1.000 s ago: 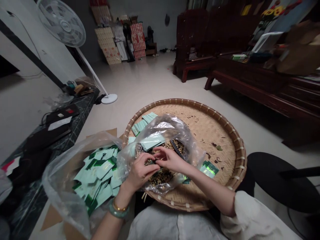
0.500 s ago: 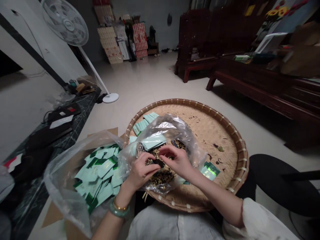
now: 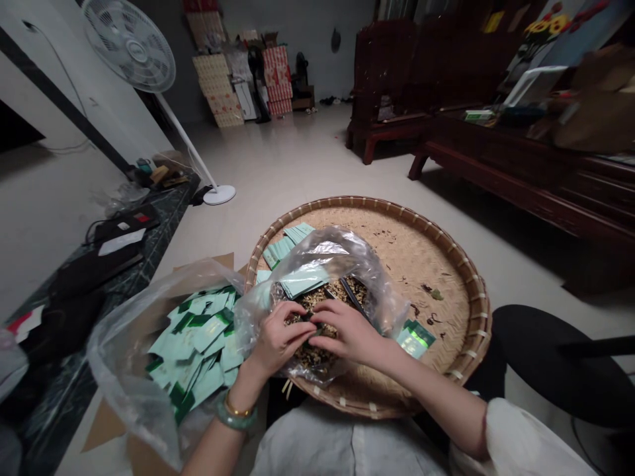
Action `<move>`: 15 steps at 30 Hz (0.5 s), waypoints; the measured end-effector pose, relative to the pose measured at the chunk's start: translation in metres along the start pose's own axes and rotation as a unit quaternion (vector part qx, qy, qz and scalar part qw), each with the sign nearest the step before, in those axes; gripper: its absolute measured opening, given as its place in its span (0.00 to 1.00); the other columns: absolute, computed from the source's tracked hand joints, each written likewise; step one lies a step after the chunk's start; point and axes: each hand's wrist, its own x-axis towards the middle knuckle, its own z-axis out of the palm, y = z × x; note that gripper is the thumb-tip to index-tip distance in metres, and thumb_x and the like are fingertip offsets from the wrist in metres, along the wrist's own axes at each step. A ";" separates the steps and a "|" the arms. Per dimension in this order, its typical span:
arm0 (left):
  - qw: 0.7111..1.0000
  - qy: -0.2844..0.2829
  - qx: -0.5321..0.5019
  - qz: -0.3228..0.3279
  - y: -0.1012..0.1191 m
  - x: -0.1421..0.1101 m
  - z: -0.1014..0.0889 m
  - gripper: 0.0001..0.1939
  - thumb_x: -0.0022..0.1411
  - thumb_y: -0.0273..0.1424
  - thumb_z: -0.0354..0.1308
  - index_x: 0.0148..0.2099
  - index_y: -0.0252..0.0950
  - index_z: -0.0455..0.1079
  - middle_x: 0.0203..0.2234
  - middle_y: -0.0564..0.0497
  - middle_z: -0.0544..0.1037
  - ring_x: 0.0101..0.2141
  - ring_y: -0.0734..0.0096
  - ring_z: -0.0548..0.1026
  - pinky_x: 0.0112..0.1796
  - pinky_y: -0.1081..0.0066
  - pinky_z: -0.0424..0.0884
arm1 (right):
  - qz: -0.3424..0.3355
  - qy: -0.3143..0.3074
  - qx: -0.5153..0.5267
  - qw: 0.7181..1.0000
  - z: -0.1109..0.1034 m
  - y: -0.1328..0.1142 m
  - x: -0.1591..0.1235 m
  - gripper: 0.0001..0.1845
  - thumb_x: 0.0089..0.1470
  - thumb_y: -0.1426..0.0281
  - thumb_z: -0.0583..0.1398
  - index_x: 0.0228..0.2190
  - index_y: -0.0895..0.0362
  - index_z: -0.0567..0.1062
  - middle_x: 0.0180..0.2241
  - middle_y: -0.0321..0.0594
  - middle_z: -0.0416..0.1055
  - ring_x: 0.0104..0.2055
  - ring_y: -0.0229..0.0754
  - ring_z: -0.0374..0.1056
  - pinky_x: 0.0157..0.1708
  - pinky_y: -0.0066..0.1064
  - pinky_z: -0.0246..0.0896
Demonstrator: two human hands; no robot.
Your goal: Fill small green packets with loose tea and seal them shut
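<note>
Fingers (image 3: 303, 328) of left hand (image 3: 278, 340) and right hand (image 3: 350, 334) narrow, inside clear plastic bag (image 3: 317, 248), on dried tea leaves (image 3: 310, 354). Held thing not clear.

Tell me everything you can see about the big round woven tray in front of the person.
The round woven bamboo tray is wide and shallow, its pale tan strips woven tightly, with a darker raised rim bound by evenly spaced lashings. It looks dry and worn, and is tilted slightly in view. Dark leaf flecks lie scattered across it. A clear plastic bag of loose dried leaves sits on its middle, and pale green packets rest on it too.
</note>
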 end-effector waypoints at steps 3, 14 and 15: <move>0.992 0.043 -0.068 -0.100 -0.001 0.000 0.007 0.14 0.56 0.27 0.62 0.46 0.40 0.74 0.42 0.45 0.73 0.42 0.64 0.72 0.41 0.63 0.72 | 0.057 0.005 0.043 0.997 0.004 0.006 0.000 0.02 0.53 0.73 0.60 0.31 0.57 0.75 0.32 0.40 0.74 0.34 0.40 0.70 0.35 0.31 0.65; 0.801 0.098 -0.369 -0.461 0.002 0.006 0.025 0.20 0.44 0.38 0.68 0.39 0.32 0.75 0.29 0.46 0.81 0.31 0.65 0.78 0.34 0.68 0.74 | 0.227 0.084 0.349 0.905 0.003 0.025 -0.001 0.18 0.47 0.67 0.63 0.41 0.57 0.72 0.25 0.34 0.73 0.27 0.38 0.71 0.30 0.32 0.70; 0.797 0.097 -0.379 -0.460 0.005 0.006 0.026 0.22 0.42 0.37 0.69 0.41 0.32 0.75 0.30 0.46 0.81 0.32 0.64 0.78 0.35 0.68 0.74 | 0.236 0.091 0.359 0.898 0.005 0.028 -0.002 0.16 0.46 0.65 0.63 0.39 0.57 0.73 0.26 0.35 0.73 0.27 0.39 0.71 0.31 0.33 0.71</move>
